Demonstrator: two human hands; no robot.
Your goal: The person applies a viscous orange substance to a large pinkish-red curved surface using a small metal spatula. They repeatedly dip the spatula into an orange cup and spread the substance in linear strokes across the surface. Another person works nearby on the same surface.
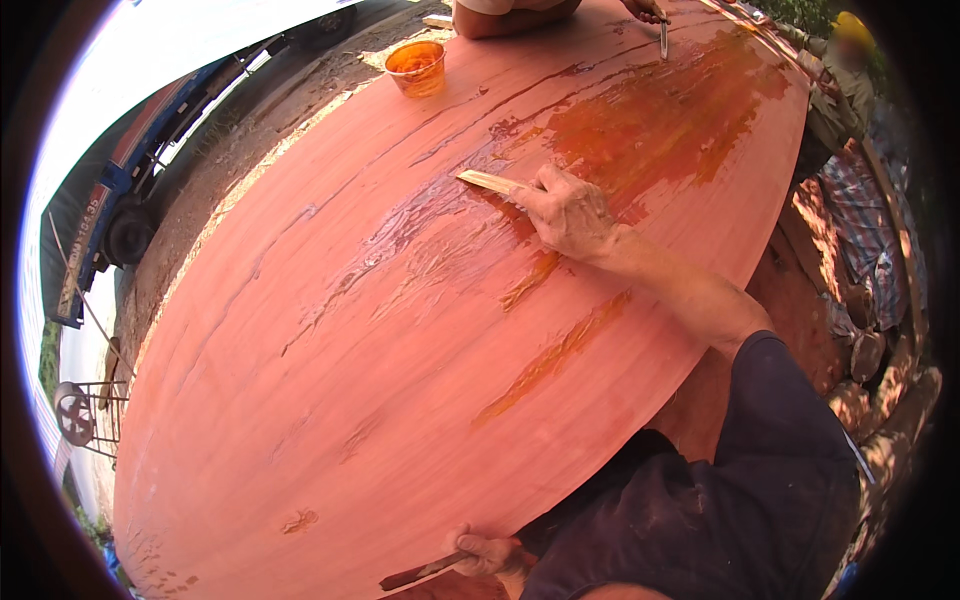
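Note:
My right hand (pixel 570 210) is closed round a flat pale wooden stick (pixel 490 181), whose tip touches the wet, streaked part of a large curved reddish-brown wooden surface (pixel 300 420). A glossy orange-brown coating (pixel 660 120) is smeared beyond this hand, with narrower streaks nearer me. At the lower edge, my left hand (pixel 487 553) grips a dark flat strip (pixel 422 572) beside the near rim of the wood; its exact kind is unclear. An amber see-through tub (pixel 416 70) stands on the far left part of the surface, with orange-brown matter inside.
At the top, another person's hand (pixel 645 10) holds a thin tool (pixel 664 40) against the wood. Another person in a yellow hat (pixel 852 30) is at the far right. A blue truck (pixel 130 190) and a wheeled metal frame (pixel 80 412) stand left. Logs (pixel 895 430) lie right.

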